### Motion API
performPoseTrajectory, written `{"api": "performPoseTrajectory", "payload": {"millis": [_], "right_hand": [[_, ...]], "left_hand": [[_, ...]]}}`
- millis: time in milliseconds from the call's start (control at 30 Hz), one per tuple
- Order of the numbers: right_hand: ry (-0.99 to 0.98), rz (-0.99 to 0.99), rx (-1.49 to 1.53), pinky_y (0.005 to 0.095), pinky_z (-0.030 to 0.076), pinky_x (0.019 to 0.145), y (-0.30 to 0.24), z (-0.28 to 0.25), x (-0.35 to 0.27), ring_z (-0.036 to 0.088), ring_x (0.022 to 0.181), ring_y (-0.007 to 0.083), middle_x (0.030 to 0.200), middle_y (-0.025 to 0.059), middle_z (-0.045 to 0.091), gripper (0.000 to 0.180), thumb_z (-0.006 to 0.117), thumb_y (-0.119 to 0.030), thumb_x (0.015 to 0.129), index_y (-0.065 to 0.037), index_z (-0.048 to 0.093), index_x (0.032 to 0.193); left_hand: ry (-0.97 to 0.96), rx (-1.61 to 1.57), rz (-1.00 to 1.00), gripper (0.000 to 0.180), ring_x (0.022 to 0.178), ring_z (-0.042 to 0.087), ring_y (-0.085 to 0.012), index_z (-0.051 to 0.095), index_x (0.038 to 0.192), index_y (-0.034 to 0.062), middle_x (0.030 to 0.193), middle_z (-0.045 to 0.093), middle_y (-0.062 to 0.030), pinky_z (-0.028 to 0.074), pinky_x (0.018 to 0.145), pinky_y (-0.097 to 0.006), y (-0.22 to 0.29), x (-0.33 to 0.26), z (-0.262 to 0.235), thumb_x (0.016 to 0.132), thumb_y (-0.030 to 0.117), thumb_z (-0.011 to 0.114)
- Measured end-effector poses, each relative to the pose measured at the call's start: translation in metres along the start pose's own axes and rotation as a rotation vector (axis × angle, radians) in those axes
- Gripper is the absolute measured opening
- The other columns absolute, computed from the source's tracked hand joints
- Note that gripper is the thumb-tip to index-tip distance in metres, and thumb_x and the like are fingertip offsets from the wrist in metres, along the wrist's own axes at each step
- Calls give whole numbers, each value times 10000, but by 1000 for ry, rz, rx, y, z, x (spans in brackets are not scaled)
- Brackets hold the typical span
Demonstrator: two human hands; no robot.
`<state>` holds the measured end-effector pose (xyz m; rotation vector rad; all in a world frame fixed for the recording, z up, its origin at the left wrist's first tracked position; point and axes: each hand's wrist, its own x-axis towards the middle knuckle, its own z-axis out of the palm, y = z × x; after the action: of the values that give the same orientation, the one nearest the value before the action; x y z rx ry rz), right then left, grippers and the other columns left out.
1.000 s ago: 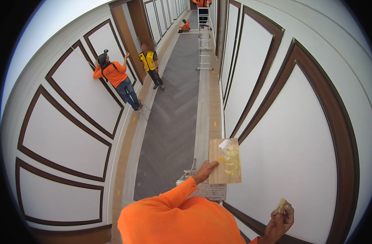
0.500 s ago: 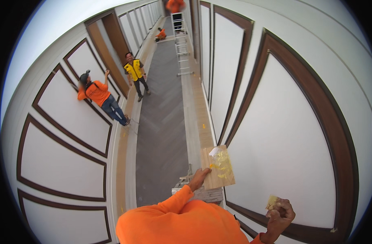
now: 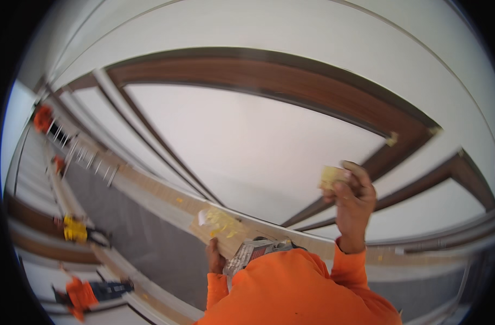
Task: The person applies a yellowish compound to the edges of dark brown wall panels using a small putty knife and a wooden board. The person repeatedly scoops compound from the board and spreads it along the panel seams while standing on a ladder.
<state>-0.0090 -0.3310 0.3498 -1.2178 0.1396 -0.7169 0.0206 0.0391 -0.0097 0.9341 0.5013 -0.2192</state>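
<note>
My left hand (image 3: 216, 258) grips the near edge of a flat wooden board (image 3: 235, 240). Smears of yellow putty and a white blob lie on the board's top; the fingers beneath it are hidden. Pinched in my right hand (image 3: 358, 196) is a small, square, yellowish putty spreader (image 3: 330, 177) with putty on it. This hand is raised in front of the white wall panel (image 3: 242, 130), next to the lower part of its brown wooden frame (image 3: 291, 78). A yellow putty patch (image 3: 391, 139) marks one frame corner.
Below me is a stained step platform (image 3: 247, 253). Along the corridor stand a metal ladder (image 3: 84, 153) with a person in orange (image 3: 43, 118) at its top, a person in a yellow vest (image 3: 76, 228), and another orange-shirted person (image 3: 84, 293) by the opposite wall.
The view has swung right, toward the framed wall. My right hand has risen with the spreader from low at my side to before the panel. My left hand still holds the board.
</note>
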Motion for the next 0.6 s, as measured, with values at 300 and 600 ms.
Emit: {"api": "performPoseTrajectory", "payload": {"millis": [300,600], "right_hand": [[-16,-102,94,333,682,678,-25,0,-19,794,836,251,984,163,753,298,734,39,956,46,630,1235],[365,-712,-165,340,636,771,-97,-66,-24,757,909,215,1037,135,717,116,679,3,1012,68,725,1095]], "left_hand": [[-177,28,-26,582,1141,701,-341,482,1435,-118,1305,649,-218,601,956,-449,8,3,-1,1008,271,557],[-236,175,-73,620,1184,666,-361,480,1440,-113,1332,616,-239,580,983,-486,14,-2,-14,1022,346,485]]}}
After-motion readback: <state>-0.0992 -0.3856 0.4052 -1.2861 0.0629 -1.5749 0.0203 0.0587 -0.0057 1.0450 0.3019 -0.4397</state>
